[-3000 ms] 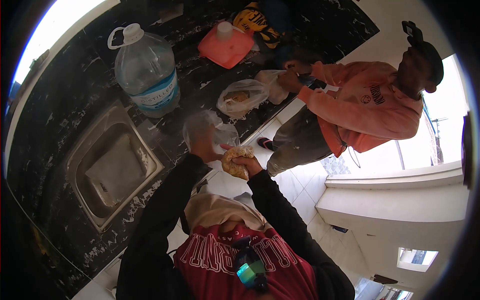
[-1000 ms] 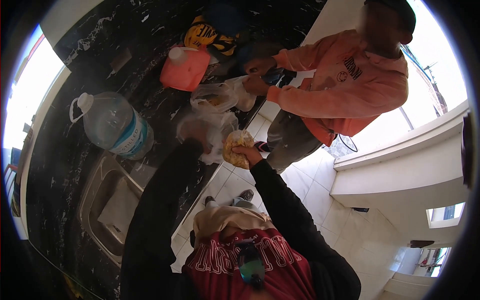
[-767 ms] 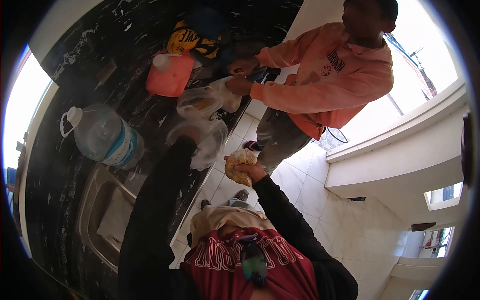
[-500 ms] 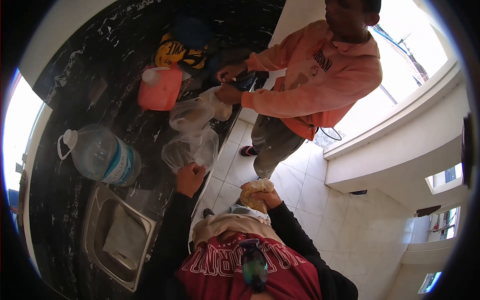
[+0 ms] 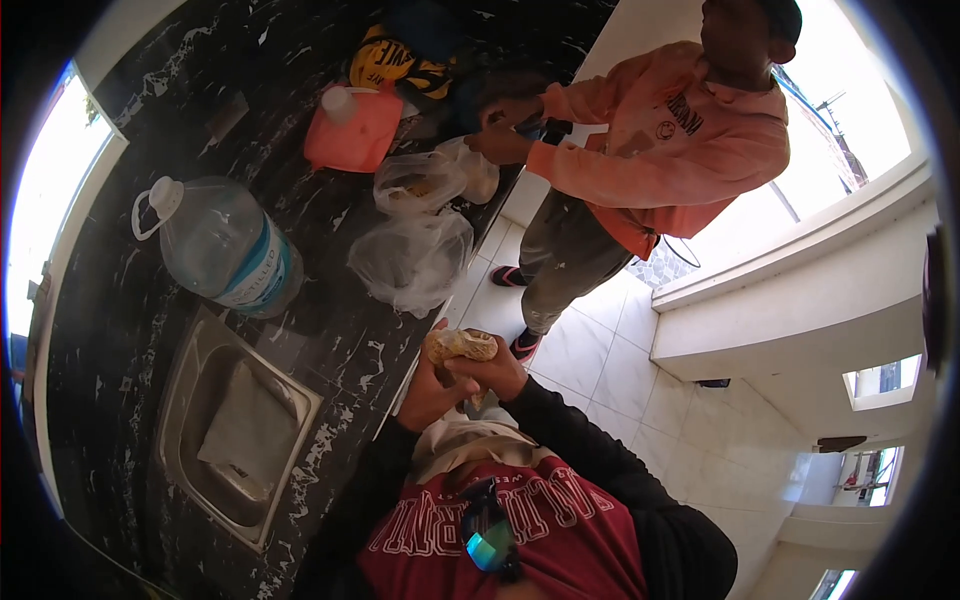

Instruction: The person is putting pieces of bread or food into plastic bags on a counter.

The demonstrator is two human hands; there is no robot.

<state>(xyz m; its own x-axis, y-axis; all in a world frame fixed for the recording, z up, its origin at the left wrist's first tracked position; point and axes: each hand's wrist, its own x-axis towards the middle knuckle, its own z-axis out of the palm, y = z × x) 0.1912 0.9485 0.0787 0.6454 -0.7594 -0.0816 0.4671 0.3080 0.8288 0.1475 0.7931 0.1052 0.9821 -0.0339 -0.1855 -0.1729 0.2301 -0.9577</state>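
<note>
In front of my chest, at the counter's front edge, a small clear plastic bag with golden-brown contents (image 5: pixel 466 345) is held between both hands. My left hand (image 5: pixel 424 388) grips it from the left with the fingers curled. From the right, my right hand (image 5: pixel 502 372) is closed round it, its fingers meeting the left ones. What exactly fills the bag cannot be made out. Just beyond my hands, a puffed clear plastic bag (image 5: pixel 410 265) lies on the black counter. Another clear bag with something brown inside (image 5: pixel 420 184) is farther back, against a whitish bag (image 5: pixel 478 172).
A co-worker in an orange sweatshirt (image 5: pixel 660 150) stands at the counter's far right, hands near the whitish bag. A large water bottle (image 5: pixel 228 250), a steel sink (image 5: pixel 180 420), a pink-red jug (image 5: pixel 350 130) and a yellow-black item (image 5: pixel 385 60) occupy the dark marbled counter (image 5: pixel 120 300).
My left hand has let go of the puffed bag on the counter and come back to the small bag. My right hand has brought that bag left, toward the counter edge.
</note>
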